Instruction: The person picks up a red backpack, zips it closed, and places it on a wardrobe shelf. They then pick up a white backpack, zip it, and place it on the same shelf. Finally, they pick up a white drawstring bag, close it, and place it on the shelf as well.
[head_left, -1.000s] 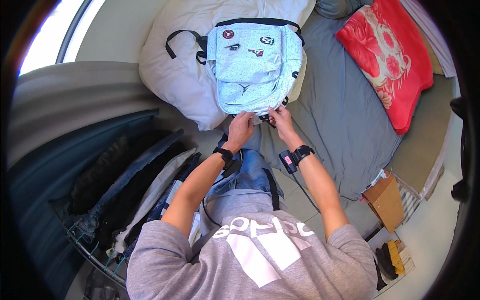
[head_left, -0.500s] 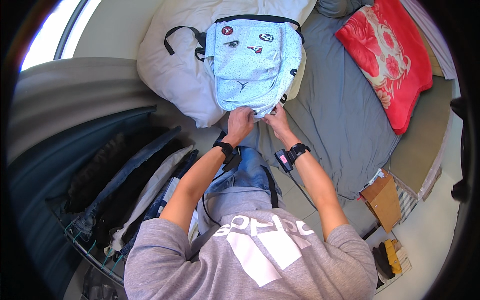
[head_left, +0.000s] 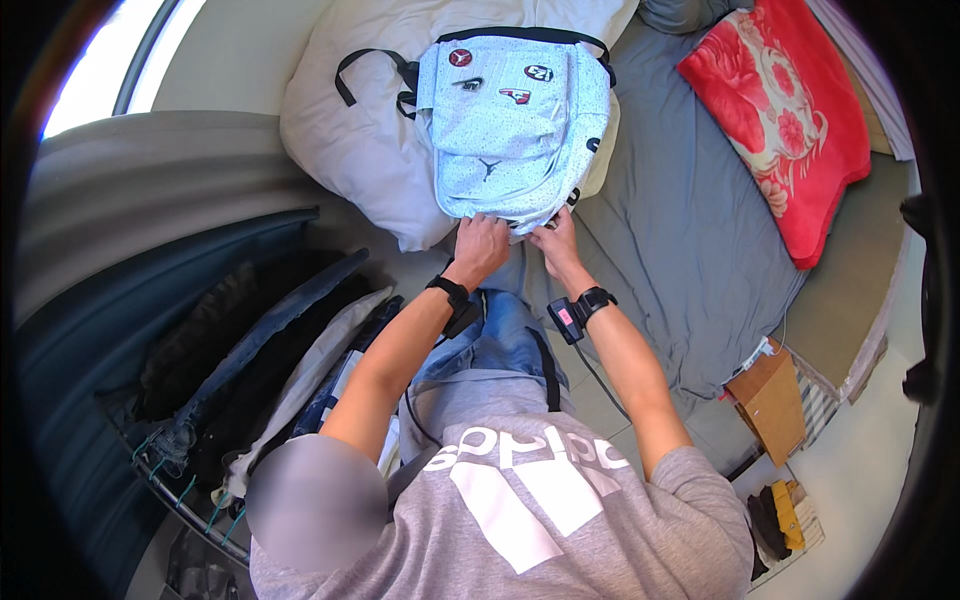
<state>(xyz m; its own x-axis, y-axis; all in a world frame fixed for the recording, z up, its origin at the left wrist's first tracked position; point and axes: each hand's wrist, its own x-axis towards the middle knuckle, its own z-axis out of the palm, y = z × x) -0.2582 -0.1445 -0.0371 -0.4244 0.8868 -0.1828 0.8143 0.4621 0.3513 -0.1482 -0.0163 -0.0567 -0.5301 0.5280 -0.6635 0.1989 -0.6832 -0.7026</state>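
Backpack [head_left: 515, 120] lies lengthwise — top away, bottom edge at both hands [head_left: 480, 245].

A bed [head_left: 690, 250] under a grey sheet fills the middle of the room, with a white pillow [head_left: 350, 130] at its head and a red flowered blanket [head_left: 780, 110] folded on the far side. Bright daylight pours through a window [head_left: 100, 60] at upper left onto a pale wall [head_left: 220, 70]. On the left hangs a rack of dark clothes [head_left: 230, 360], and at lower right a brown box [head_left: 770, 400] sits beside a wire basket [head_left: 790, 520] on the light floor [head_left: 870, 470].
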